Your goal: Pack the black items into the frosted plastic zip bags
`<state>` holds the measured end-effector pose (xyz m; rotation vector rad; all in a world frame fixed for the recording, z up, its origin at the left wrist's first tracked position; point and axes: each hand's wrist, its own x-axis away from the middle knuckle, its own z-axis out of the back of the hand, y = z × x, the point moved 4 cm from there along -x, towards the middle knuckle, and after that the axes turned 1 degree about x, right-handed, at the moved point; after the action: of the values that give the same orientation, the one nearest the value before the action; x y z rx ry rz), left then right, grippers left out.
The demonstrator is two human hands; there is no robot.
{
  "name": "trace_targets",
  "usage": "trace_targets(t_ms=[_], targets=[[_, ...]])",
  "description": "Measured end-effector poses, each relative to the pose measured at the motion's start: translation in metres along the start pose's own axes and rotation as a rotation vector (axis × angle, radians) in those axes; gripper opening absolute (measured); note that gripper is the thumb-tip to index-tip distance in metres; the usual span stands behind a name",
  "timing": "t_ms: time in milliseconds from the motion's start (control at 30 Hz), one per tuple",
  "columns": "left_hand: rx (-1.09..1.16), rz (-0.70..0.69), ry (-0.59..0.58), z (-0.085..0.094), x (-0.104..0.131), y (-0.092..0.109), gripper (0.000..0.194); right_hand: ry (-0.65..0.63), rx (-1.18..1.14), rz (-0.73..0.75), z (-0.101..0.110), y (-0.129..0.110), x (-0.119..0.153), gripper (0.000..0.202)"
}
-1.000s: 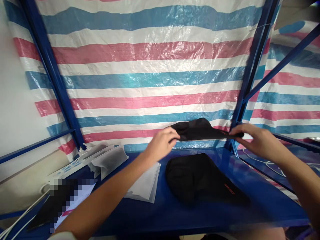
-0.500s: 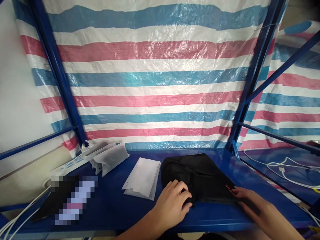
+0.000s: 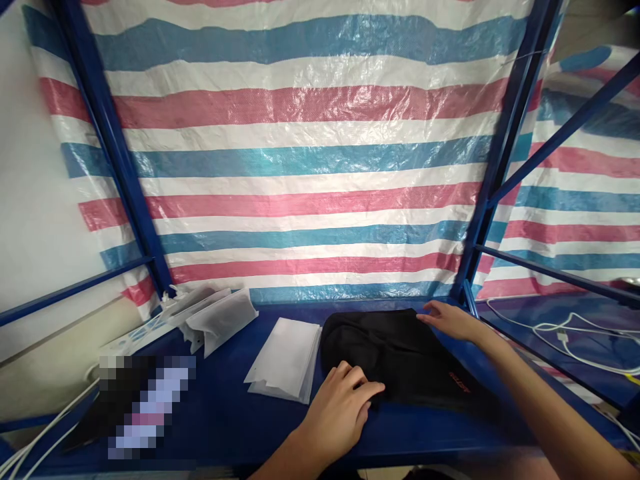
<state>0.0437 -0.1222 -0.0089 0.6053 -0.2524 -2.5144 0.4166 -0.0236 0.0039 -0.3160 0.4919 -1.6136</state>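
A piece of black cloth, with small red lettering near its right side, lies spread with a few creases on the blue surface. Its exact kind is unclear. My left hand rests on its lower left edge, fingers stretched out and palm down. At the far right corner of the cloth is my right hand, its fingers extended and the tips by the corner. Left of the cloth lies a folded stack of translucent white sheets, close to its edge.
More translucent white pouches lean at the back left beside a white power strip. A blurred-out object lies front left. Blue posts frame a striped plastic sheet. White cables lie on the right.
My right hand has moved from the cloth's near right corner to its far right corner. My left hand's fingers have straightened over the cloth's lower left edge.
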Motion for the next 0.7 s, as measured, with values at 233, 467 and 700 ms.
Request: trace_targets(t_ms=[233,467,700], targets=[[0.0,-0.002,0.008,-0.005,0.012,-0.001,0.053,-0.108,0.055,-0.137,-0.022,0.012,-0.071,0.023],[0.087,0.007,0.044,0.001,0.014,0.008,0.036,0.062,0.17,-0.042,-0.006,0.008,-0.091,0.017],[0.168,0.012,0.105,0.044,0.012,-0.006,0.037,0.075,0.315,-0.048,-0.01,-0.021,-0.099,0.006]])
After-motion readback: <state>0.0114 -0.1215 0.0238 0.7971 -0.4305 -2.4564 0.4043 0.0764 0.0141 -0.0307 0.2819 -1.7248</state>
